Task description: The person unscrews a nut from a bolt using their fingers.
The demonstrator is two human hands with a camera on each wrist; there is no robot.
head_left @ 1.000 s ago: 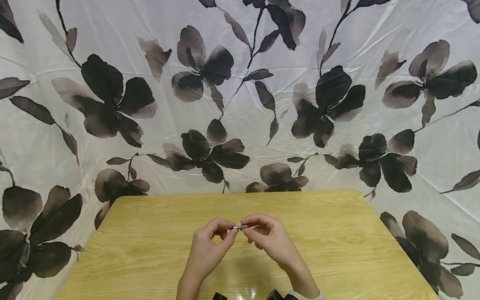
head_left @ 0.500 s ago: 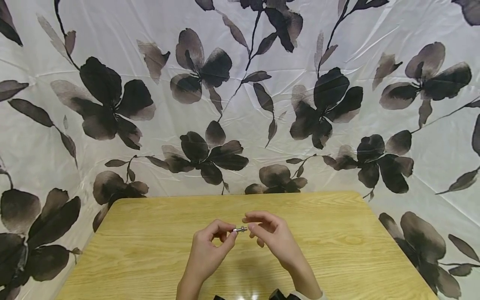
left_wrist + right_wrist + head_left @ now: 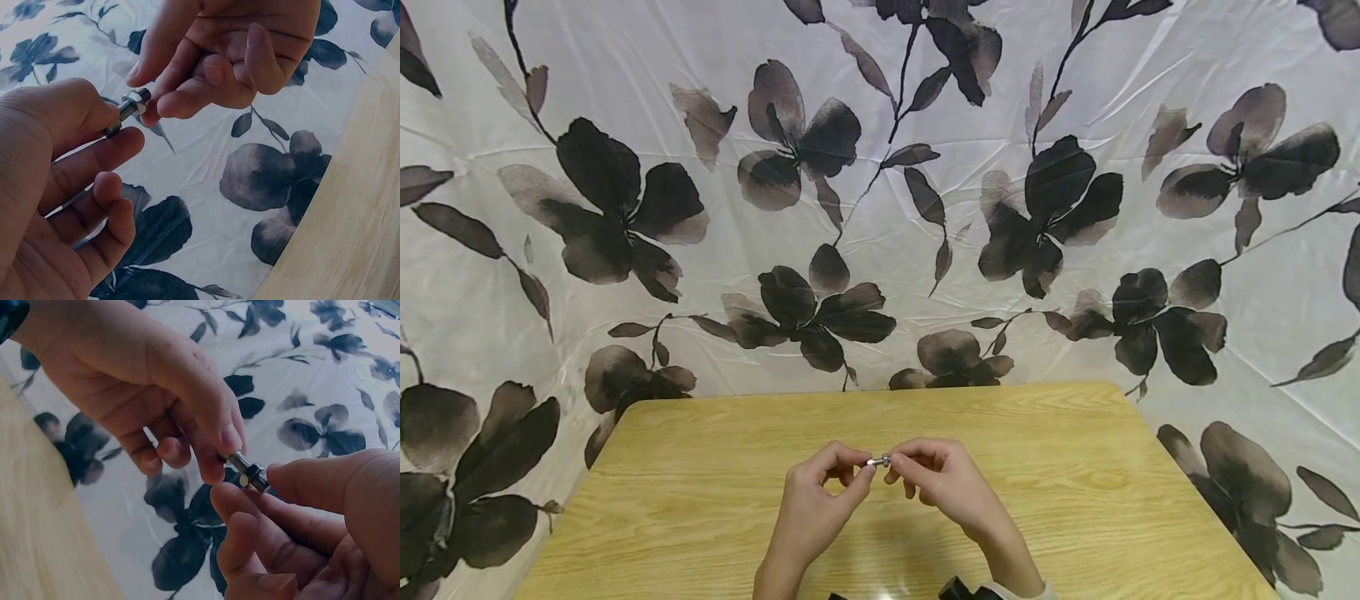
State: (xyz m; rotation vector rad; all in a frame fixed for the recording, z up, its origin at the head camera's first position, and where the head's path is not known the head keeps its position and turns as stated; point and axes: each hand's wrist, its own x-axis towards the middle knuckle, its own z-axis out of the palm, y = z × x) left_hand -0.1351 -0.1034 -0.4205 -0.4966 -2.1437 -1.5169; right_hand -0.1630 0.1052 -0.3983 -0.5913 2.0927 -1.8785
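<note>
A small silver bolt lies about level between the hands, above the table. My left hand pinches its head end between thumb and forefinger; the fingertips hide most of the head. On the threads, near the free end, sits a hex nut. My right hand has thumb and forefinger curled round this nut end. Seen from the left wrist, the forefinger lies against the nut while the thumb tip stands slightly off it. The other fingers of both hands are loosely bent.
Under the hands is a yellow wood-grain table with rounded far corners. Behind and beside it hangs a white cloth printed with dark flowers. A black object shows at the bottom edge near the right sleeve.
Half a second ago the right fingers were spread apart, off the nut; now they have come back in round it. The left hand holds the bolt in nearly the same place.
</note>
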